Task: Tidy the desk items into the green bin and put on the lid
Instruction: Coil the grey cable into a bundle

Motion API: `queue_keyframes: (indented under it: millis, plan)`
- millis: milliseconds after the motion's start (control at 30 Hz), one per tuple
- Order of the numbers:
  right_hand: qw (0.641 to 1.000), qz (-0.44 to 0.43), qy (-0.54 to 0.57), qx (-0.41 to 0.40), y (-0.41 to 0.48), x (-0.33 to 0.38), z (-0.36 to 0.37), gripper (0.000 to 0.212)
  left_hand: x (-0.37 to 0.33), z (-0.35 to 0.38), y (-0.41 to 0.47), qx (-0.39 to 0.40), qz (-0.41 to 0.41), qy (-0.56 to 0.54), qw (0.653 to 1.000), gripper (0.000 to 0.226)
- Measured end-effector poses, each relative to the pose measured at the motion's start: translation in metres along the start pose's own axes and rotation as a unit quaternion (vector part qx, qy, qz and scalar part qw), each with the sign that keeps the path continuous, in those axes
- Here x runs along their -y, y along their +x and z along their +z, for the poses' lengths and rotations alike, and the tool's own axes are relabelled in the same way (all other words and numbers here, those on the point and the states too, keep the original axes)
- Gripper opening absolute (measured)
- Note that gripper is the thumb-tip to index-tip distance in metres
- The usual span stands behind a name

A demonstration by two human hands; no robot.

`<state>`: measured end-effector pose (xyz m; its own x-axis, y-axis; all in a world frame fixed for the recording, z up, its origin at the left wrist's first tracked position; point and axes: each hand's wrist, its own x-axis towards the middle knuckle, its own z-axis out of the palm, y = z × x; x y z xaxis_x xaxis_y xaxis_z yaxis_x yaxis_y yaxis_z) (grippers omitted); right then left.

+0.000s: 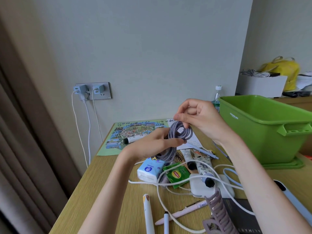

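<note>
1. Head view, as I watch it on my feed: both hands are raised over a cluttered wooden desk (104, 183). They hold a coiled cable (181, 132) of grey-purple braid in the air, left of the bin (263, 125) and not in it.
2. The left hand (152, 144) has its fingers curled round the coil's lower loops. The right hand (200, 119) pinches the top loops between thumb and fingertips.
3. The bin is glossy green plastic, rectangular, open on top, with a moulded handle. It stands on a flat green lid (283, 164) at the desk's right.
4. Under my arms lies the clutter: a soft blue-and-white tissue pack (148, 171), a shiny green tea sachet (177, 174), a floral tube (203, 166) and a white charger block (226, 188). A smooth white cord (160, 198) loops across all of them.
5. Nearest me are a ribbed mauve hair claw (217, 215), a pink pen (182, 212), a white pen (148, 215) and a dark book (239, 215) partly hidden by the right forearm.
6. Farther back, a printed map (128, 134) lies flat on the desk with a white tube (135, 139) on it. A clear bottle (217, 97) stands behind the bin's corner.
7. A wall socket (94, 91) carries two plugs, and a brown pleated curtain (25, 132) hangs at left.
</note>
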<state>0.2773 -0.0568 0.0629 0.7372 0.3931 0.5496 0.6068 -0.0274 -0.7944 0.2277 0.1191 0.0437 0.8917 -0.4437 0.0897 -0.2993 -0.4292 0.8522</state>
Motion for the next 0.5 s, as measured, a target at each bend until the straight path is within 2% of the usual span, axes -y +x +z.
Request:
queue_keyframes:
  millis: [100,200,300,400,500]
  plan:
    - [1.000,0.014,-0.006,0.003,-0.0019,-0.0019,-0.0025,0.032,-0.0006,-0.0054,-0.0026,-0.015,-0.004,-0.034,0.999,0.022]
    - [0.997,0.059,-0.024,0.049,-0.0060,-0.0033,-0.0058,0.040,-0.0005,-0.0084,-0.0032,-0.018,-0.016,-0.032,0.999,0.020]
    - [0.991,0.086,-0.035,0.091,-0.0084,-0.0017,-0.0084,0.031,-0.0014,-0.0069,-0.0023,-0.021,-0.015,-0.013,1.000,0.019]
    - [0.994,0.079,-0.037,0.072,-0.0076,-0.0007,-0.0067,0.024,-0.0023,-0.0057,-0.0010,-0.033,0.000,0.005,0.999,0.023]
    - [0.996,0.045,-0.074,0.018,-0.0049,-0.0028,-0.0062,0.015,0.0016,-0.0065,0.0032,-0.083,0.013,0.070,0.994,0.037]
